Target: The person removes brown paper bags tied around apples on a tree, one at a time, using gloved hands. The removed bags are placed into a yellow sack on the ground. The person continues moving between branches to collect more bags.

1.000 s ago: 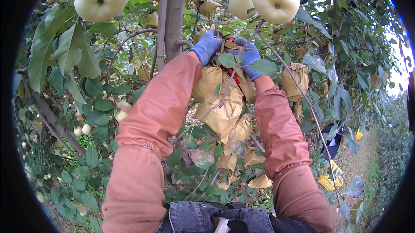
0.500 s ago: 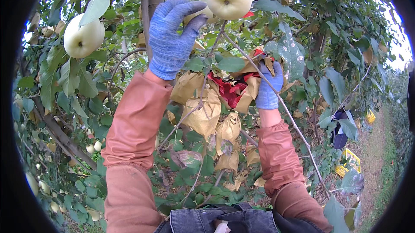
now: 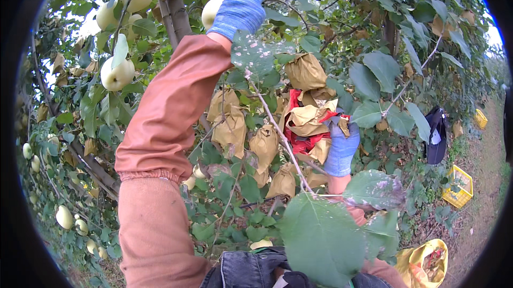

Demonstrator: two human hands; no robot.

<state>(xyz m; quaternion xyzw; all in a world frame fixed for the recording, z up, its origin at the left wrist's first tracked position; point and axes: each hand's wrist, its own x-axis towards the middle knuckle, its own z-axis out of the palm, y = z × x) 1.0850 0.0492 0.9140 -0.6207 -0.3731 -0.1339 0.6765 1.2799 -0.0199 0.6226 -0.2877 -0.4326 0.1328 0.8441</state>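
My left hand (image 3: 241, 12), in a blue knit glove, is raised to the top of the view beside a pale apple (image 3: 212, 12). One finger stretches up to the frame's edge and the others stand apart; their tips are partly hidden. Lower down on the right, my right hand (image 3: 343, 149), gloved the same, is closed on a bunch of crumpled brown paper bags (image 3: 307, 120) with red lining. Some of its fingers are behind the paper. Another brown bag (image 3: 305, 72) sits just above this bunch.
Several brown bags (image 3: 264, 146) hang among the leaves, and pale apples (image 3: 117, 74) at left. A thin branch (image 3: 275, 125) and large leaves (image 3: 320, 234) cross in front of my right arm. Yellow crates (image 3: 458, 186), a dark bag (image 3: 436, 135) and a yellow sack (image 3: 425, 261) are at right.
My left hand has moved up, away from the big apple it was next to. My right hand still holds the paper bags, now lower in view. The view has shifted, bringing the yellow sack in.
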